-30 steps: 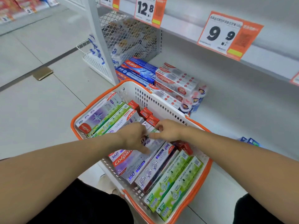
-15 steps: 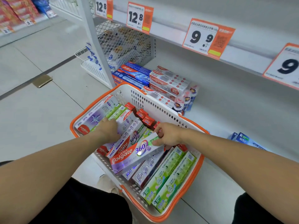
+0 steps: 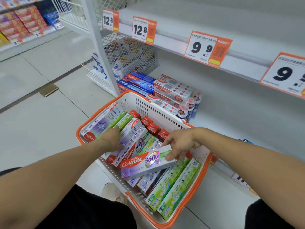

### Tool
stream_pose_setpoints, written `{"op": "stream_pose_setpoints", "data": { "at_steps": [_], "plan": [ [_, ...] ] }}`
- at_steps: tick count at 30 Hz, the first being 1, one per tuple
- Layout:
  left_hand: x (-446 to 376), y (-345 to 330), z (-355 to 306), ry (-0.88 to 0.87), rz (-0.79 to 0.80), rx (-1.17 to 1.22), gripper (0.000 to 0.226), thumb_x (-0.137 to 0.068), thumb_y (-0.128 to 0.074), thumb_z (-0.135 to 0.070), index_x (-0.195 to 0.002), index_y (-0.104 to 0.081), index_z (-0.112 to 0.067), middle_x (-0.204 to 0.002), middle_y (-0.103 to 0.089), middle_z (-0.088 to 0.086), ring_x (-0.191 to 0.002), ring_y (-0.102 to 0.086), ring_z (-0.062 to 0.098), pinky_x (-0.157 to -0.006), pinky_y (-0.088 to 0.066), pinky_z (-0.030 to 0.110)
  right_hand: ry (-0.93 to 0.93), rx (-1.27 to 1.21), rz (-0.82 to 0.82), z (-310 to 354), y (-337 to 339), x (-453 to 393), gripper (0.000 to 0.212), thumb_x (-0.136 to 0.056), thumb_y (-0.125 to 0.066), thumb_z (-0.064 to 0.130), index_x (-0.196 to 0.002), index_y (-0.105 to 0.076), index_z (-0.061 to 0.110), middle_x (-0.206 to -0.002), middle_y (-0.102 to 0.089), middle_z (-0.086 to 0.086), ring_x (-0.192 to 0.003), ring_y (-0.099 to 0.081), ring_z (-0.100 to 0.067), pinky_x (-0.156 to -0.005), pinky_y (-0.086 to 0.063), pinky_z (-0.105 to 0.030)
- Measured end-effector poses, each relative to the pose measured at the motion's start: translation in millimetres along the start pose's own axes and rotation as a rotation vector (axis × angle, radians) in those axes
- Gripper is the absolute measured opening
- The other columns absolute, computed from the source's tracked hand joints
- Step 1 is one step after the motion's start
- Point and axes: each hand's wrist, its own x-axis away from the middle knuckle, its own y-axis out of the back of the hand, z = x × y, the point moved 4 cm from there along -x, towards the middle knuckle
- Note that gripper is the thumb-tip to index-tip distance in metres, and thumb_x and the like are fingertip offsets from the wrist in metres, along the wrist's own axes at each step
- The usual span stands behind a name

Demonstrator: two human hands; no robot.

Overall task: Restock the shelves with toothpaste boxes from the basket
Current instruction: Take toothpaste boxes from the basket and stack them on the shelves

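A white basket with an orange rim (image 3: 166, 115) stands in front of me, filled with several toothpaste boxes. My right hand (image 3: 180, 143) grips one end of a white, red and purple Colgate 360 box (image 3: 142, 163), which is raised at a slant above the others. My left hand (image 3: 111, 138) lies on the boxes at the basket's left side, fingers stretched toward a green box (image 3: 123, 120). Two long green boxes (image 3: 173, 187) lie along the basket's right side. Behind the basket, the white bottom shelf (image 3: 231, 113) holds stacked Colgate boxes (image 3: 171, 90) at its left end.
Blue toothpaste boxes (image 3: 137, 83) lie left of the Colgate stack, small tubes (image 3: 189, 106) right of it. The shelf above (image 3: 198, 17) carries orange price tags reading 12.8 (image 3: 143, 30) and 9.9 (image 3: 208, 48). A white wire rack (image 3: 92, 71) hangs on the upright. Another stocked shelf (image 3: 21, 22) is far left.
My right hand has lifted the Colgate 360 box out of the pile and tilted it up. My left hand slid left across the boxes. My view rose toward the shelves.
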Motion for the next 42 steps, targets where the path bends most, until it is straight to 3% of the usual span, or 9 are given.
{"op": "stream_pose_setpoints", "data": {
  "at_steps": [5, 9, 14, 18, 22, 26, 31, 38, 42],
  "plan": [
    [4.2, 39.2, -8.9, 0.035, 0.044, 0.128, 0.046, -0.074, -0.082, -0.029, -0.106, -0.057, -0.010, -0.103, -0.066, 0.006, -0.084, -0.066, 0.021, -0.071, -0.058, 0.033, 0.071, -0.090, -0.131, 15.6, 21.8, 29.5, 0.044, -0.085, -0.077, 0.004, -0.125, -0.062, 0.012, -0.096, -0.067, -0.008, -0.085, -0.072, -0.030, -0.066, -0.062, -0.036],
    [24.5, 104.3, -15.8, 0.067, 0.087, 0.720, 0.026, -0.079, -0.079, -0.017, -0.098, -0.072, -0.001, -0.082, -0.075, 0.016, -0.063, -0.072, 0.026, -0.061, -0.060, 0.035, 0.173, -0.208, -0.261, 28.6, 50.3, 69.1, 0.030, -0.090, -0.070, 0.002, -0.119, -0.065, 0.008, -0.095, -0.073, -0.004, -0.082, -0.072, -0.020, -0.066, -0.063, -0.036],
    [77.5, 177.6, -31.3, -0.143, 0.037, 1.300, 0.021, -0.087, -0.069, -0.013, -0.102, -0.069, 0.002, -0.089, -0.075, 0.024, -0.058, -0.071, 0.023, -0.050, -0.058, 0.029, 0.417, -0.520, -0.452, 56.9, 71.6, 117.7, 0.026, -0.085, -0.071, -0.003, -0.110, -0.066, 0.001, -0.112, -0.069, -0.026, -0.086, -0.070, -0.030, -0.069, -0.064, -0.043],
    [95.2, 215.7, -35.8, -0.309, -0.130, 1.534, 0.037, -0.086, -0.069, -0.019, -0.109, -0.065, 0.009, -0.105, -0.070, 0.032, -0.087, -0.069, 0.040, -0.080, -0.058, 0.049, 0.604, -0.466, -0.842, 97.4, 82.0, 156.0, 0.026, -0.078, -0.078, -0.003, -0.101, -0.069, 0.005, -0.100, -0.071, -0.016, -0.071, -0.068, -0.020, -0.058, -0.058, -0.033],
    [89.3, 233.0, -34.7, -0.298, -0.312, 1.721, 0.014, -0.092, -0.068, -0.016, -0.093, -0.068, -0.002, -0.075, -0.073, 0.014, -0.052, -0.067, 0.022, -0.046, -0.056, 0.031, 0.796, -0.302, -1.263, 145.5, 101.6, 190.1, 0.030, -0.079, -0.082, 0.005, -0.100, -0.066, 0.021, -0.101, -0.066, 0.001, -0.068, -0.068, -0.013, -0.063, -0.058, -0.027],
    [71.0, 236.3, -36.4, -0.312, -0.315, 1.845, 0.015, -0.091, -0.071, -0.015, -0.095, -0.068, -0.001, -0.075, -0.071, 0.013, -0.049, -0.067, 0.018, -0.045, -0.052, 0.025, 0.879, -0.135, -1.515, 188.0, 157.0, 193.3, 0.035, -0.082, -0.080, 0.010, -0.094, -0.055, 0.031, -0.107, -0.065, -0.001, -0.079, -0.067, -0.019, -0.070, -0.054, -0.024],
    [55.5, 237.4, -44.5, -0.393, -0.222, 1.911, 0.007, -0.092, -0.068, -0.013, -0.093, -0.070, -0.006, -0.072, -0.074, 0.007, -0.052, -0.068, 0.016, -0.047, -0.054, 0.026, 0.593, -0.036, -1.416, 207.3, 223.0, 155.4, 0.035, -0.078, -0.084, 0.009, -0.103, -0.060, 0.014, -0.090, -0.059, 0.006, -0.074, -0.060, -0.018, -0.076, -0.058, -0.031],
    [41.5, 241.0, -60.4, -0.466, -0.156, 1.955, 0.021, -0.092, -0.066, -0.007, -0.112, -0.069, -0.003, -0.093, -0.076, 0.011, -0.066, -0.073, 0.017, -0.056, -0.058, 0.027, 0.441, 0.025, -1.162, 201.1, 224.3, 144.7, 0.028, -0.078, -0.084, 0.013, -0.097, -0.064, 0.015, -0.108, -0.064, -0.003, -0.083, -0.064, -0.020, -0.083, -0.055, -0.041],
    [48.1, 242.4, -76.9, -0.490, -0.100, 1.938, 0.022, -0.091, -0.065, -0.001, -0.113, -0.069, -0.004, -0.103, -0.076, 0.016, -0.070, -0.073, 0.021, -0.053, -0.056, 0.025, 0.499, 0.301, -1.367, 205.8, 191.6, 173.4, 0.009, -0.095, -0.066, 0.029, -0.087, -0.063, 0.030, -0.098, -0.068, 0.013, -0.102, -0.064, -0.010, -0.086, -0.049, -0.025]
  ]
}}
